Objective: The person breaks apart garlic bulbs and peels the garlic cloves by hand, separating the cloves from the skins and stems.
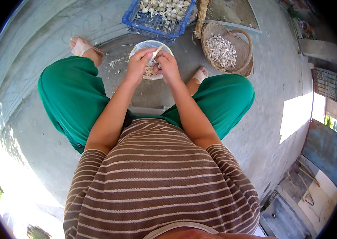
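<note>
Between my two hands is a pale garlic bulb [151, 62] with its dry stem pointing up and to the right. My left hand [139, 63] is closed on the bulb from the left. From the right, my right hand [166, 64] has its fingers bent in against the same bulb, which they partly cover. Both hands are over a white bucket [165, 46] standing on the floor between my feet. Inside it lie pale dry pieces [149, 71] that look like cut garlic stems; my hands hide part of them.
Beyond the bucket stands a blue plastic crate [134, 24] with garlic bulbs [167, 7]. To the right, a wicker basket [245, 59] holds loose garlic cloves [221, 49]. A straw bundle [201, 18] lies beside it. Papery scraps [115, 62] litter the concrete floor near my left foot.
</note>
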A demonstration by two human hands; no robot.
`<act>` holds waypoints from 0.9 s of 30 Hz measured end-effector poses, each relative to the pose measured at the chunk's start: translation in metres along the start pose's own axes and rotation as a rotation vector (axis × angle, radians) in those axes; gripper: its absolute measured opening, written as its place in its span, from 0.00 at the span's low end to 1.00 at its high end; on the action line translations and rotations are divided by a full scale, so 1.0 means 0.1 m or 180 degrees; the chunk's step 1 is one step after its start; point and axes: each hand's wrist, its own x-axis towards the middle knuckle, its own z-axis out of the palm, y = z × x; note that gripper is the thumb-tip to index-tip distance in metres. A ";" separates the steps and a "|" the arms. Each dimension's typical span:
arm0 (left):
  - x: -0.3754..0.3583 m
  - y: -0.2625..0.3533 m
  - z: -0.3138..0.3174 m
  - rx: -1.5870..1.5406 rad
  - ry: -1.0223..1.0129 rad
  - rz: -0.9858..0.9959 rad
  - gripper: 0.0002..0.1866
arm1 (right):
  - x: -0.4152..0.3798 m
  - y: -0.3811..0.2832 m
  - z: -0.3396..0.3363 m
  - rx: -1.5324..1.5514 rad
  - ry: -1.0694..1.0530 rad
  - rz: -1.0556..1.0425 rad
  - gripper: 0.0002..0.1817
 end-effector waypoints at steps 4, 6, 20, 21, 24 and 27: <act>0.03 0.04 0.00 0.0143 -0.0028 0.0132 0.15 | -0.02 -0.13 -0.03 0.0543 -0.0110 0.0073 0.07; 0.03 0.07 0.00 0.0330 -0.0080 0.0268 0.16 | -0.01 -0.16 -0.05 0.0366 -0.0078 0.0066 0.07; -0.03 0.12 0.01 0.1673 -0.0123 0.1188 0.15 | 0.02 -0.21 -0.08 0.0105 -0.0306 0.0274 0.08; -0.04 0.12 0.02 0.1677 -0.0127 0.1191 0.15 | 0.03 -0.18 -0.08 0.0109 -0.0305 0.0269 0.08; -0.05 0.11 0.05 0.1812 -0.0019 0.1356 0.15 | 0.05 -0.11 -0.07 0.0089 -0.0254 0.0176 0.07; -0.05 0.10 0.05 0.1871 0.0028 0.1342 0.15 | 0.05 -0.05 -0.05 0.0004 -0.0102 0.0027 0.08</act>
